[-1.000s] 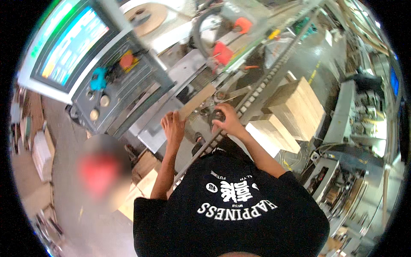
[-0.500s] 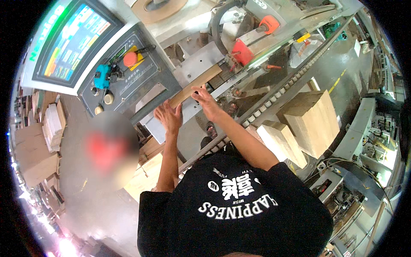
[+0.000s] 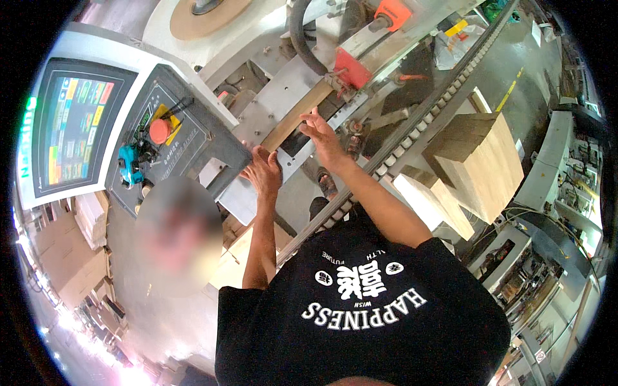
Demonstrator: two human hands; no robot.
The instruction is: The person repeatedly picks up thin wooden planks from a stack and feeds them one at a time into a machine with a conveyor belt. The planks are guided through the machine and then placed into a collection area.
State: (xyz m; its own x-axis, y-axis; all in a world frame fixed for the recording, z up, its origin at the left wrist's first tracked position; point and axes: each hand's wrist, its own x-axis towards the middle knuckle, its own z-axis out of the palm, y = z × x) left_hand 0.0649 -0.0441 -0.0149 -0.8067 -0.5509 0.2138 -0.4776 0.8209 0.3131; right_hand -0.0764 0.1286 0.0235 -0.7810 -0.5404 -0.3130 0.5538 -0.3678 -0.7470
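Note:
A narrow strip of wood (image 3: 298, 118) lies on the grey metal bed of an edge-banding machine, slanting up toward a red block (image 3: 352, 69). At the strip's lower left end is my left hand (image 3: 264, 172), open, its fingers stretched forward; whether the fingertips press on the end I cannot tell. My right hand (image 3: 324, 138) is open beside the strip's near edge, thumb and fingers apart. Its fingertips are close to the wood, and contact is unclear. Neither hand is wrapped round anything.
A control panel (image 3: 170, 145) with a red button and a screen (image 3: 74, 132) stands at left. A roller track (image 3: 412, 135) runs diagonally at right, with wooden blocks (image 3: 479, 170) beyond it. Another person with a blurred head (image 3: 177, 228) is at left. A tape roll (image 3: 209, 16) sits above.
The wood strip has slid further up and right, toward the red block. My hands have come away a little, the right one with its fingers more spread. The head view has shifted.

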